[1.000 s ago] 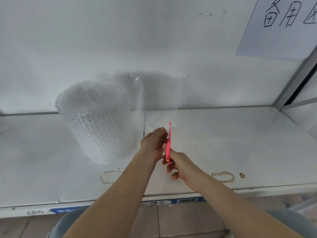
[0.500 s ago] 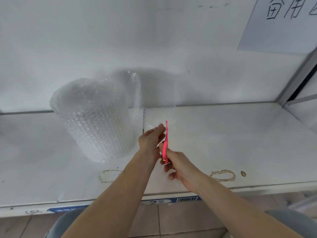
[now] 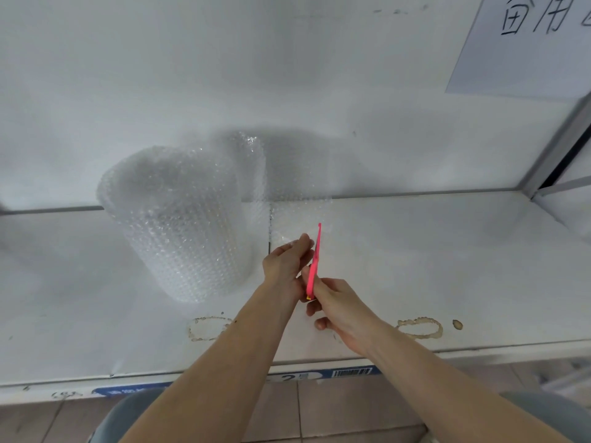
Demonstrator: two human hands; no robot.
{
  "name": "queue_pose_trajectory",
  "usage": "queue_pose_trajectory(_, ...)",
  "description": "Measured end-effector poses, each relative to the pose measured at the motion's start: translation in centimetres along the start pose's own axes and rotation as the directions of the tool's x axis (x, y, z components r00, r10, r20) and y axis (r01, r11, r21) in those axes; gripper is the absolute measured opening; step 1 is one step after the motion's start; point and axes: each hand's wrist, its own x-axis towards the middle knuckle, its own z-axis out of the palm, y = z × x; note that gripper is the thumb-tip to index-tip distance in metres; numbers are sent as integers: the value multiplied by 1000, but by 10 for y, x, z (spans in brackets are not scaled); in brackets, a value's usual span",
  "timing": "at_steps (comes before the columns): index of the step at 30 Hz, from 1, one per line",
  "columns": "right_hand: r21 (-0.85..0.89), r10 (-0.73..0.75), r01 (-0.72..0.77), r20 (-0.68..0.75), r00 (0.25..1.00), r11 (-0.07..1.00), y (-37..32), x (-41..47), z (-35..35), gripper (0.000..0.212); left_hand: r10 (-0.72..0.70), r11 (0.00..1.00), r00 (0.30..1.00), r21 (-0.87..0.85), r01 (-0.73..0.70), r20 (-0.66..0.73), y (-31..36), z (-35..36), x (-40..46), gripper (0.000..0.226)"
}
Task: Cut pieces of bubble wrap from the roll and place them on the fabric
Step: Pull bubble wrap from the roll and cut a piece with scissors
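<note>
A fat roll of clear bubble wrap [image 3: 179, 219] stands upright on the white shelf [image 3: 447, 266], left of centre. A loose sheet of wrap [image 3: 300, 212] runs off it to the right, toward the wall. My left hand [image 3: 286, 263] pinches the near edge of that sheet. Just right of it, my right hand [image 3: 335, 302] grips pink scissors [image 3: 315, 260], whose blades point away from me along the sheet. No fabric is visible.
The wall stands close behind the roll, with a paper sign [image 3: 524, 43] at the upper right. A metal post [image 3: 556, 148] closes the shelf's right end. Brown ring stains [image 3: 419, 327] mark the shelf near its front edge. Tiled floor lies below.
The hands and scissors stay together with almost no relative shift. The view has drifted slightly, so the roll sits a little further left than a second ago.
</note>
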Motion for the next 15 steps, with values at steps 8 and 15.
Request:
queue_pose_trajectory(8, -20, -17, 17, 8, 1000, 1000, 2, -1, 0, 44, -17, 999, 1000, -35, 17, 21, 2, 0, 1, 21)
queue_pose_trajectory(15, 11, 22, -22, 24, 999, 1000, -1, 0, 0, 49, 1, 1000, 1000, -18, -1, 16, 0, 0, -1, 17)
